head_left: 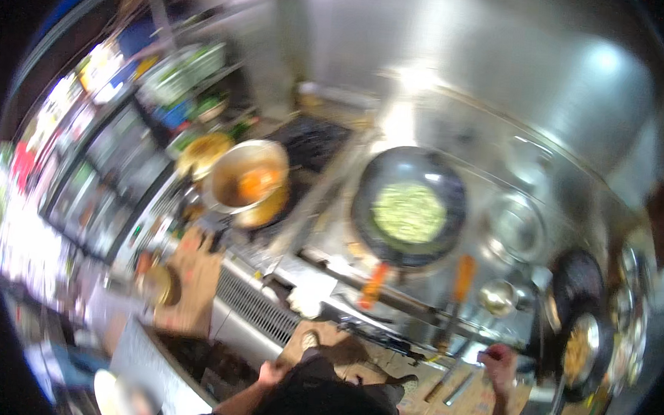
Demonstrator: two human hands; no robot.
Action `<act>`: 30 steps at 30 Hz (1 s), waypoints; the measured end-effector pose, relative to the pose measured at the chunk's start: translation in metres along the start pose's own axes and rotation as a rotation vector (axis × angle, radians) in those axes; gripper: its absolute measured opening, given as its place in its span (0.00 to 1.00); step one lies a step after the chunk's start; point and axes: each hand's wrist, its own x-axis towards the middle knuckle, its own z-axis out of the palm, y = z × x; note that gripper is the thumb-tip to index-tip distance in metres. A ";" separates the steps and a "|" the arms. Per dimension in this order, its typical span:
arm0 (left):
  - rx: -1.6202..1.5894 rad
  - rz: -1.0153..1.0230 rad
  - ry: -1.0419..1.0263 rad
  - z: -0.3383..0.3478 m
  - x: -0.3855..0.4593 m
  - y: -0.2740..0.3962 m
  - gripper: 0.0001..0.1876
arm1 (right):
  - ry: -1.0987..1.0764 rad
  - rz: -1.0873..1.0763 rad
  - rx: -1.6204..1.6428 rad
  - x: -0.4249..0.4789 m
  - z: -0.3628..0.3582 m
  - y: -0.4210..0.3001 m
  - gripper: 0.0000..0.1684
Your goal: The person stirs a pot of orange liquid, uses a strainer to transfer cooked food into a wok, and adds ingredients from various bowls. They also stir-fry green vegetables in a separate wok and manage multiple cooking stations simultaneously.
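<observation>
A dark wok (359, 226) sits on the steel stove, holding chopped pale green food (408, 212) in liquid. Its orange handle (374, 284) points toward me. My right hand (498, 366) is curled at the stove's front edge, near a utensil with an orange handle (464, 278) and a metal ladle (497, 297). Blur hides whether anything is in those fingers. My left hand (272, 373) hangs low beside my body, away from the stove; its fingers look bent, and the grip is unclear.
Left of the wok stands a metal pot (219, 192) with something orange inside. Glass bowls (514, 227) and a pan of brown food (577, 354) are at the right. Cardboard (193, 279) covers parts of the floor. Another person (132, 398) is at lower left.
</observation>
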 end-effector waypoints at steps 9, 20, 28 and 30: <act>-0.405 -0.295 0.332 -0.170 0.018 -0.147 0.16 | -0.452 -0.446 0.175 0.023 0.386 -0.272 0.08; -0.579 -0.156 0.364 -0.223 0.094 -0.136 0.15 | -0.399 -0.421 0.031 0.005 0.472 -0.278 0.09; -0.430 0.092 0.384 -0.359 0.234 -0.018 0.24 | -0.479 0.638 -0.421 -0.114 0.392 -0.033 0.20; -0.369 0.085 0.253 -0.357 0.255 -0.007 0.20 | -0.513 0.860 -0.393 -0.143 0.371 -0.029 0.22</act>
